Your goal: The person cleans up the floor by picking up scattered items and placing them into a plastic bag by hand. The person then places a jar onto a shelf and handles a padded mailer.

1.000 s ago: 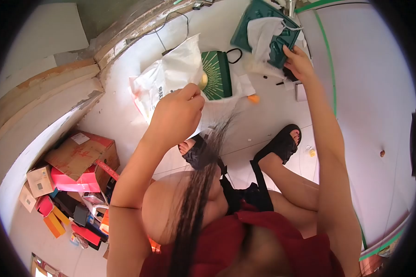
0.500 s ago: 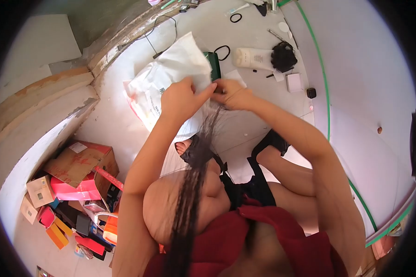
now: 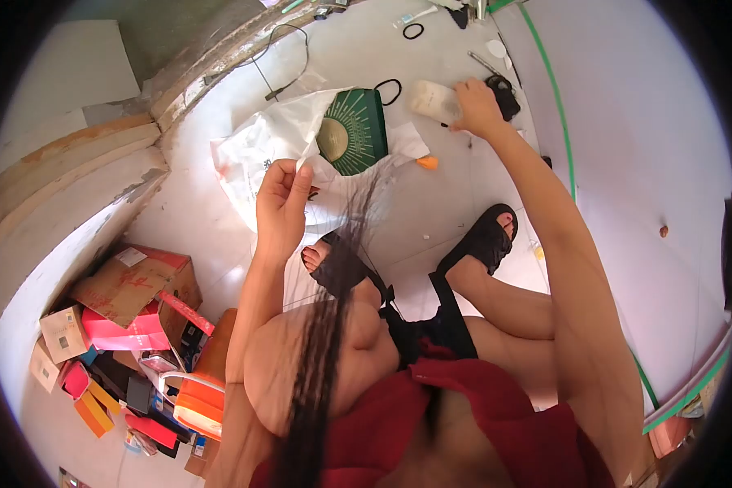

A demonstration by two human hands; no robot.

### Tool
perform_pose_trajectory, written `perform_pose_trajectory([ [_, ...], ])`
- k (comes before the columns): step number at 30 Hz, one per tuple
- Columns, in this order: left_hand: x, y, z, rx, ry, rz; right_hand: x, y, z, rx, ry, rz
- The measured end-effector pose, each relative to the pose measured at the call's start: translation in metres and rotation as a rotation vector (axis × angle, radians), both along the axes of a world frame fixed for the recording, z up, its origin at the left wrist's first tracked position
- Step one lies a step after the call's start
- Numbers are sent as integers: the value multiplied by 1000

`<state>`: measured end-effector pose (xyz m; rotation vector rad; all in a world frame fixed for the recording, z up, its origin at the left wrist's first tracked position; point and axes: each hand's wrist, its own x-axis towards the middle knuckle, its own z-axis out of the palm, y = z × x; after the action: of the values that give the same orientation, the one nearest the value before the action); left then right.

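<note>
While the left hand pinches the white bag's edge, seemingly to keep its mouth open around the green box partly inside, the right hand curls over the pale bottle on the floor, its grip unclear.

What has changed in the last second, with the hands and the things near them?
The right hand has left the dark green tray, now out of view, and reached the pale bottle. Since half a second ago, the left hand moved left with the edge of the white bag, exposing the green box more. The cardboard box stayed in place.
</note>
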<state>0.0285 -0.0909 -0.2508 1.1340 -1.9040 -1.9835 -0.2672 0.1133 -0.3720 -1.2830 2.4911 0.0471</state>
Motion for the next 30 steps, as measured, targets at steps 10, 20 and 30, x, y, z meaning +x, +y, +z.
perform_pose_trajectory([
  [10, -6, -2, 14, 236, -210, 32, 13, -12, 52, -218, -791, 62],
  [20, -19, 4, 28, -72, -37, 10, 106, -99, 90, -489, -1147, 160],
  [30, -9, -3, 27, 94, 82, 237, -36, 69, -12, -109, 84, -301],
])
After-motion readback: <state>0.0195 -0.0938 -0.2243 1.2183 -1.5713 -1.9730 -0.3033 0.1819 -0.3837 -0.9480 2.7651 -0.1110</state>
